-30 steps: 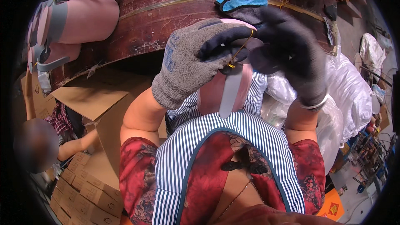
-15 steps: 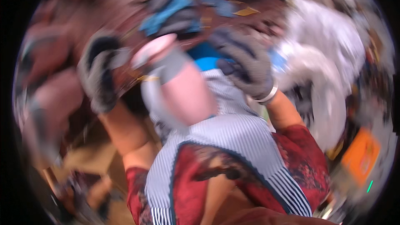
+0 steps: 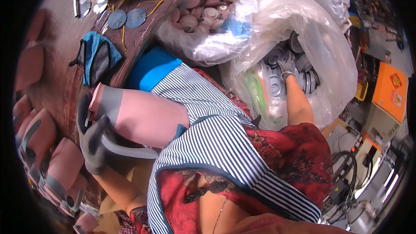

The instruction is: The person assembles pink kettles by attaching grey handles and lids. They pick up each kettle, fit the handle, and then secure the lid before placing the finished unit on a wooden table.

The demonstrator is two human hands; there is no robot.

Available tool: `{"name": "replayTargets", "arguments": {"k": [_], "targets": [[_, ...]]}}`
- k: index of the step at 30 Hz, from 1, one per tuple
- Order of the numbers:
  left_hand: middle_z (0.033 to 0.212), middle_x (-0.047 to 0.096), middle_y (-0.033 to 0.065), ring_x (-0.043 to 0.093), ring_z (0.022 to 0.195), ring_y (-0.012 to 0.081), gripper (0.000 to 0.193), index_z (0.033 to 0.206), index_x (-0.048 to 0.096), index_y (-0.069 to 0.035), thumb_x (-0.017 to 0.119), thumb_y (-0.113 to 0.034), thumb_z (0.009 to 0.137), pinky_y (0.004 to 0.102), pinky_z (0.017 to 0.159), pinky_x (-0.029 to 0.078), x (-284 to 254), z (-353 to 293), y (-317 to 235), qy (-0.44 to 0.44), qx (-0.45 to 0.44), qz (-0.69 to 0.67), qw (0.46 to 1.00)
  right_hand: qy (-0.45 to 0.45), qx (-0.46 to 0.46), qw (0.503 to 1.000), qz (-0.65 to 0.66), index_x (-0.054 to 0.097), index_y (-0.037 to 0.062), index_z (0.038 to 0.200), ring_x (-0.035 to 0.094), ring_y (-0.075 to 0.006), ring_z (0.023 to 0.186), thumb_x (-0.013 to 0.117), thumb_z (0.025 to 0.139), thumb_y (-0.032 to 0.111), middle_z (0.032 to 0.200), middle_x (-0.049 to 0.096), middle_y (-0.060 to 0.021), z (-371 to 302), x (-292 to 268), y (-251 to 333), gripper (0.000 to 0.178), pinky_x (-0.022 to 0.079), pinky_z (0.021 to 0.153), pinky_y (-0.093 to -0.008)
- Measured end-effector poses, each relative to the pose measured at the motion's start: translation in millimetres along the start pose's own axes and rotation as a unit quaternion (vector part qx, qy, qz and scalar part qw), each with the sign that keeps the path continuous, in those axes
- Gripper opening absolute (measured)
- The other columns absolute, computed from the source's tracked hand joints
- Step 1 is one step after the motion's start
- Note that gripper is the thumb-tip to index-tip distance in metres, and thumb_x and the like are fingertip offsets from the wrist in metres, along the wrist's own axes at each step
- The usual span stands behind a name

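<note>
A pink jug (image 3: 147, 115) with a grey band and a curved grey handle (image 3: 128, 149) lies across my lap, its mouth to the left. My gloved left hand (image 3: 93, 138) is closed on it at the mouth end, beside the handle. Stretched out to the right, my gloved right hand (image 3: 286, 66) is inside a clear plastic bag (image 3: 323, 39) among grey round lids (image 3: 276, 84). Its fingers look apart and touch the lids; their tips are partly hidden. A blue cloth pad (image 3: 154, 67) and my striped apron (image 3: 212, 143) lie under and beside the jug.
Left of me is a dark table (image 3: 56, 91) bearing a blue-and-grey cloth (image 3: 97, 56) and round tags (image 3: 117, 19). Several more pink jugs (image 3: 65, 162) stand at the lower left. Another bag (image 3: 203, 45) contains pink lids (image 3: 190, 22). An orange-topped box (image 3: 389, 93) is at far right.
My view has turned to the right. My right hand has gone from beside the jug into the bag of grey lids. My left hand now grips the jug, which leans further left.
</note>
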State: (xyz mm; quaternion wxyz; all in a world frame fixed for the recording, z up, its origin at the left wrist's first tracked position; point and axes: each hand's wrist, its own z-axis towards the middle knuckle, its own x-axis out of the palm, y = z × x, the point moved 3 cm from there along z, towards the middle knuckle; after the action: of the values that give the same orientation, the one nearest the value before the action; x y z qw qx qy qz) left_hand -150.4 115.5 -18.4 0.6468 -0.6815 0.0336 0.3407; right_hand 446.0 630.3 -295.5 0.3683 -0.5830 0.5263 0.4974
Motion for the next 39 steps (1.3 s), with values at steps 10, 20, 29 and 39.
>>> {"name": "replayTargets", "arguments": {"k": [10,20,29,39], "targets": [[0.147,0.048,0.0176,0.046,0.134,0.0385,0.038,0.124,0.071,-0.016,0.061,-0.032,0.091,0.0477,0.112,0.034,20.2,19.6,-23.8,0.016,0.010,0.182,0.983,-0.071,-0.227,0.942,-0.238,0.063,0.0155,0.123,0.064,-0.0367,0.105,0.079,0.069,0.041,0.113,0.067,-0.0153,-11.7,-116.7,140.7,0.062,0.050,0.092,-0.0491],[0.133,0.060,0.0158,0.059,0.120,0.0333,0.034,0.121,0.069,-0.010,0.058,-0.013,0.089,0.0395,0.102,0.046,22.6,-94.8,-33.5,-0.303,-0.099,0.267,0.909,0.111,-0.592,0.755,0.257,0.059,0.0005,0.107,0.042,-0.0419,0.132,0.083,0.070,0.041,0.142,0.049,-0.0215,-204.9,-97.1,392.1,0.060,0.034,0.109,-0.0490],[0.090,0.070,0.0087,0.061,0.082,0.0160,0.039,0.106,0.072,-0.003,0.057,-0.038,0.101,0.0317,0.079,0.048,83.3,-225.9,-35.8,-0.568,-0.346,0.076,0.743,-0.021,-0.664,0.744,0.071,0.053,0.0146,0.142,0.033,-0.0434,0.142,0.074,0.075,0.058,0.152,0.040,-0.0225,-236.5,-71.8,415.8,0.082,0.031,0.113,-0.0515],[0.077,0.068,0.0033,0.058,0.071,0.0101,0.036,0.102,0.074,-0.003,0.058,-0.035,0.102,0.0294,0.069,0.047,80.8,-173.3,-69.7,-0.581,-0.289,-0.036,0.760,0.082,-0.777,0.404,0.476,0.051,0.0075,0.144,0.033,-0.0509,0.141,0.058,0.082,0.070,0.155,0.033,-0.0304,-303.7,-199.5,448.8,0.089,0.024,0.115,-0.0588]]}}
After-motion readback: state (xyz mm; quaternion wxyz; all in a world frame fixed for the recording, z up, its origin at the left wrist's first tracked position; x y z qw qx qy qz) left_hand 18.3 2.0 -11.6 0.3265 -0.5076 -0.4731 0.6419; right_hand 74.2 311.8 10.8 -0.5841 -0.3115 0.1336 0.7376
